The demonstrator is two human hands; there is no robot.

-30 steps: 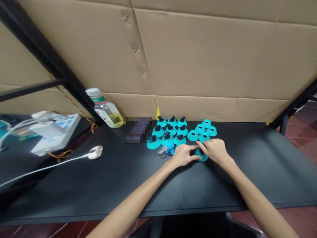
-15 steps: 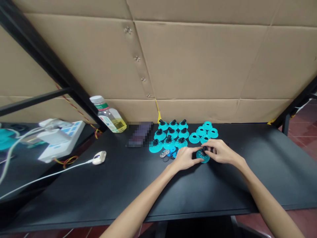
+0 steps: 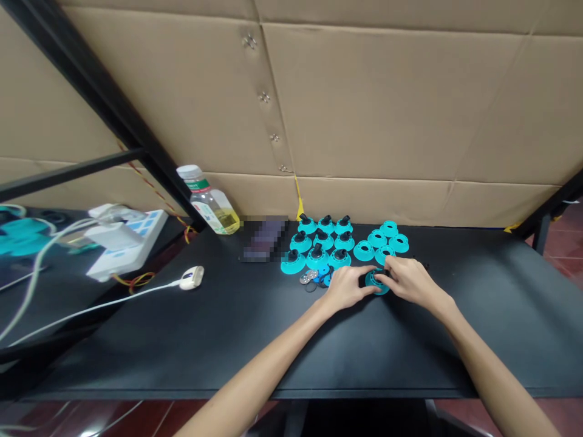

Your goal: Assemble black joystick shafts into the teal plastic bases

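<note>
My left hand holds a turquoise flared ring by its left and front side, thumb and fingers curved round the rim. From the right, my right hand presses pinched fingers onto the black fitting in the ring's middle; most of that fitting is hidden behind them. Behind my left hand stand several turquoise rings with black angled fittings in rows. Several bare turquoise rings with open centres lie behind my right hand. Metal discs, small blue parts and thin black rings lie beside my left hand.
A bottle of yellow liquid leans at the back left, near a blurred-out dark flat object. A white cable with a pale plug end crosses the left side. A power strip lies further left. Cardboard walls the back.
My right fingers have shifted lower over the black fitting, which showed upright before and is now mostly covered. My left hand keeps its hold. The whole view has shifted slightly.
</note>
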